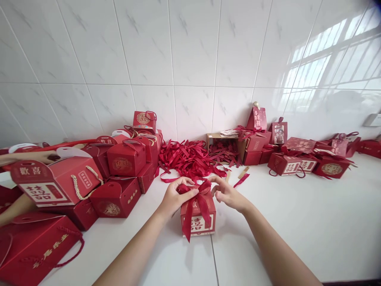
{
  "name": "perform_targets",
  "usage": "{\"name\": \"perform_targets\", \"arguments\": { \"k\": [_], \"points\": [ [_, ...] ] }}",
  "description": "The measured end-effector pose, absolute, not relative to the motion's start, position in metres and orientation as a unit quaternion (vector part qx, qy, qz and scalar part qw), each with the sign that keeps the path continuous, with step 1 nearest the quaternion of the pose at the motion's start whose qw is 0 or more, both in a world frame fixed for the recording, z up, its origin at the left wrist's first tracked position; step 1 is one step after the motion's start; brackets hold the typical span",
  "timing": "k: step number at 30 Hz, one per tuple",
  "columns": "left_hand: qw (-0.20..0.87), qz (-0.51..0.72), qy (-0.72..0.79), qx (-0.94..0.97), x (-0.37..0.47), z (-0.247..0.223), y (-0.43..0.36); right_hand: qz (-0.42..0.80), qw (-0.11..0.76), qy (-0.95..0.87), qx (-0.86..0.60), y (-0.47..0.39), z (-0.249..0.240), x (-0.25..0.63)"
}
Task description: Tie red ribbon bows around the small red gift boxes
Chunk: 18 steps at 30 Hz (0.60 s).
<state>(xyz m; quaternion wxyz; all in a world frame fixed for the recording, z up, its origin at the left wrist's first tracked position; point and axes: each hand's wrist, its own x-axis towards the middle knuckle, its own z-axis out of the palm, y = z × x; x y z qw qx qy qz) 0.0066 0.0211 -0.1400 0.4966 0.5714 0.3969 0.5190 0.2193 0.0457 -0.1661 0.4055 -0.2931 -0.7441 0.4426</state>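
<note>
Before me on the white tabletop stands a small red gift box (212,209) with a white panel of dark characters on its front. A dark red ribbon (204,206) is tied in a bow on top, its two tails hanging down the front. My left hand (177,196) is closed on the bow from the left, thumb pressed on the knot. At the bow's right side is my right hand (228,194), index finger bent toward the ribbon loop and the other fingers curled loosely; I see nothing held in it. The box's back is hidden.
Behind the box lies a heap of loose red ribbons (190,157), beside an open carton (210,139) holding dark red pieces. Red boxes (126,159) are stacked at left, where another person's hand (44,157) touches a large box (64,174). More finished-looking boxes (284,163) stand right.
</note>
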Motion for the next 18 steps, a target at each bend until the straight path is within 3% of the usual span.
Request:
{"name": "perform_targets", "arguments": {
  "k": [4,6,13,18],
  "points": [
    [0.545,0.552,0.385,0.5,0.004,-0.143,0.025,0.505,0.264,-0.774,-0.278,0.046,-0.171,0.223],
    [0.559,0.548,0.393,0.483,0.002,-0.144,0.029,0.515,0.235,-0.777,-0.275,0.044,-0.173,0.219],
    [0.58,0.553,0.409,0.436,-0.003,-0.145,0.041,0.473,0.288,-0.781,-0.287,0.031,-0.171,0.201],
    [0.54,0.598,0.427,0.411,-0.008,-0.144,0.046,0.476,0.322,-0.77,-0.276,0.025,-0.172,0.191]
  ]
}}
